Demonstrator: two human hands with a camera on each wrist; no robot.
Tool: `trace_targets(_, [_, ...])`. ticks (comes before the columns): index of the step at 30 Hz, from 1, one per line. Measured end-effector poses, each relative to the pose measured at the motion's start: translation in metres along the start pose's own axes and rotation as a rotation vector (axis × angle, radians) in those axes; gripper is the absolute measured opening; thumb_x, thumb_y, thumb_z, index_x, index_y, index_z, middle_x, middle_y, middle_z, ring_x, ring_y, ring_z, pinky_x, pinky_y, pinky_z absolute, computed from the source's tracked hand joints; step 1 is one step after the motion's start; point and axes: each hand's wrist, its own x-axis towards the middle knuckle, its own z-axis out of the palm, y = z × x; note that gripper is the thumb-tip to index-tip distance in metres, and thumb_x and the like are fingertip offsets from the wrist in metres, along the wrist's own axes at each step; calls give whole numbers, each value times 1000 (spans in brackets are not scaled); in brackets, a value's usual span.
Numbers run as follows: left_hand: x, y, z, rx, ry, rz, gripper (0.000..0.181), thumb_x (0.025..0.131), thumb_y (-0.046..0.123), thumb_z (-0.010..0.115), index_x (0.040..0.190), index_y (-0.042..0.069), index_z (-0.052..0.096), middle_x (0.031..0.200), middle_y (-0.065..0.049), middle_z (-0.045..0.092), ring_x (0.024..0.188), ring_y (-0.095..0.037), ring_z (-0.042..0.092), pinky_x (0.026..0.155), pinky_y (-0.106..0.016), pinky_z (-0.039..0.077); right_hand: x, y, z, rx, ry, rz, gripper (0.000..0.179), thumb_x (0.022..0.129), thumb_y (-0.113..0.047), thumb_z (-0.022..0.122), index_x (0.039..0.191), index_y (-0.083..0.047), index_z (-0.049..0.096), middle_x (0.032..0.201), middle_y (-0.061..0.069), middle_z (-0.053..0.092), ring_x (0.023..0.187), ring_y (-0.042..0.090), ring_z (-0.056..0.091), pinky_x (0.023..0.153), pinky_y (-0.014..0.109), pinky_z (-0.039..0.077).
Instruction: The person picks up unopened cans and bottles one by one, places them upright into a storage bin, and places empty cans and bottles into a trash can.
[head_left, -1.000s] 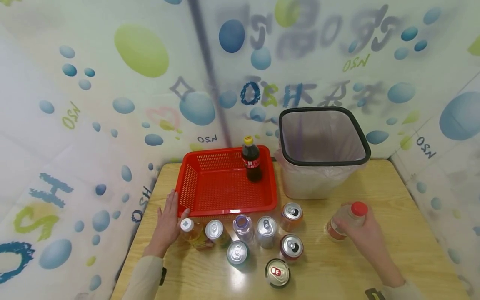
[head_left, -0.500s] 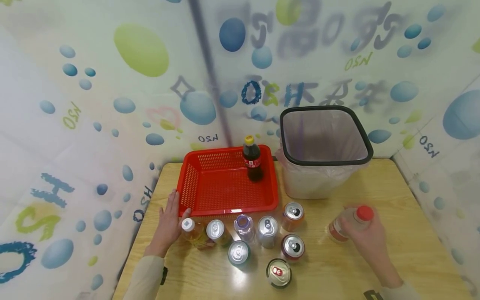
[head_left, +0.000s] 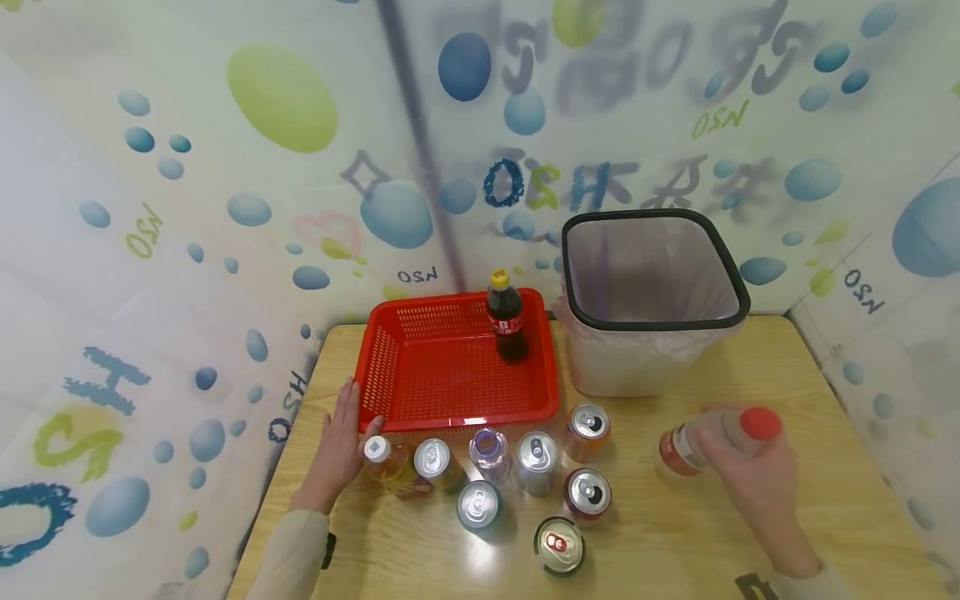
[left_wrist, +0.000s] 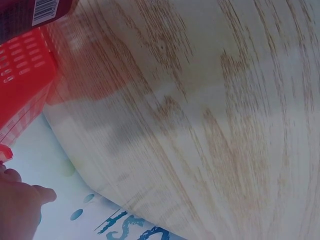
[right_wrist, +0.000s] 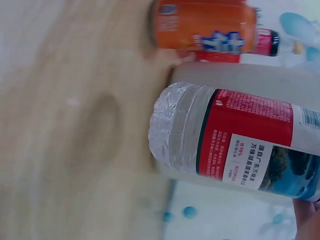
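Observation:
My right hand (head_left: 750, 467) grips a clear plastic bottle (head_left: 678, 450) with a red cap, tilted so the cap leans right. In the right wrist view the bottle (right_wrist: 232, 140) shows a red and white label and a ribbed base; a dark shadow lies on the table apart from that base. My left hand (head_left: 337, 450) rests with extended fingers against the front left corner of the red basket (head_left: 457, 422). Close to that hand stands a white-capped bottle of amber drink (head_left: 390, 468). A cola bottle (head_left: 506, 321) with a yellow cap stands inside the basket.
A lined bin (head_left: 615, 367) with a black rim stands at the back right. Before the basket are several cans, among them an orange can (head_left: 587, 433), a dark red can (head_left: 587, 496) and a gold-topped can (head_left: 558, 547), plus a clear purple-necked bottle (head_left: 489, 457).
My right hand and the red-capped bottle have shifted right, and the bottle leans further, its cap moving to the right. My left hand stays at the basket.

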Motion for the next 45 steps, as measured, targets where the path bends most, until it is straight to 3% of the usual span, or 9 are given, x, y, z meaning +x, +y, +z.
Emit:
trace_targets(5, [-1,0,-1,-10,2,1,81,108,36,53,166,3,6,172,-20,2,156,-45,10,115,-77,12,6,-18,0,143,17,-105,39,75,18,77,110,14,63,99,-16,75,93,1,69,83,13,50])
trace_targets(8, [-1,-1,-2,-12,9,8,82,108,37,53,166,3,6,172,-20,3,156,-45,11,115,-77,13,9,-30,1,302,8,-161,39,73,24,71,109,20,58,101,-5,78,96,8,71,86,17,50])
trace_targets(17, [-1,-1,-5,-2,15,7,83,108,38,54,165,2,6,171,-22,5,155,-45,12,115,-78,13,13,-72,9,599,-50,-395,37,72,26,63,108,22,58,105,12,77,98,17,73,87,21,51])
trace_targets(23, [-2,-3,-3,4,15,4,82,108,38,53,165,1,6,172,-21,4,155,-45,12,115,-77,13,15,-102,21,515,-132,-410,46,70,29,62,114,19,55,111,7,77,102,15,70,87,18,53])
trace_targets(28, [-3,-5,-2,5,23,9,82,108,38,53,165,1,7,172,-22,5,155,-45,11,115,-78,13,26,-115,42,574,-248,-520,47,70,24,69,114,20,53,113,11,75,106,19,70,91,20,55])
trace_targets(32, [-2,-5,0,-3,21,15,81,108,36,54,165,1,7,172,-22,5,156,-45,11,115,-78,13,36,-126,61,499,-304,-587,49,69,16,75,113,17,54,112,12,74,106,19,70,92,23,55])
trace_targets(36, [-1,-5,3,1,24,29,81,109,38,53,165,1,8,171,-23,7,156,-44,12,114,-78,15,42,-139,79,334,-377,-524,52,70,13,77,118,7,56,114,8,72,103,18,67,87,25,57])
trace_targets(39, [0,-5,4,6,28,32,81,109,41,50,165,2,8,171,-23,7,156,-43,11,114,-78,16,45,-150,93,241,-460,-431,52,78,5,81,122,-2,55,115,3,69,101,18,66,84,30,59])
trace_targets(45, [0,-5,4,10,25,27,82,109,44,49,166,3,7,171,-22,7,156,-43,11,114,-78,16,52,-161,129,202,-590,-288,49,85,-14,83,125,-11,54,109,0,68,97,20,67,86,46,58])
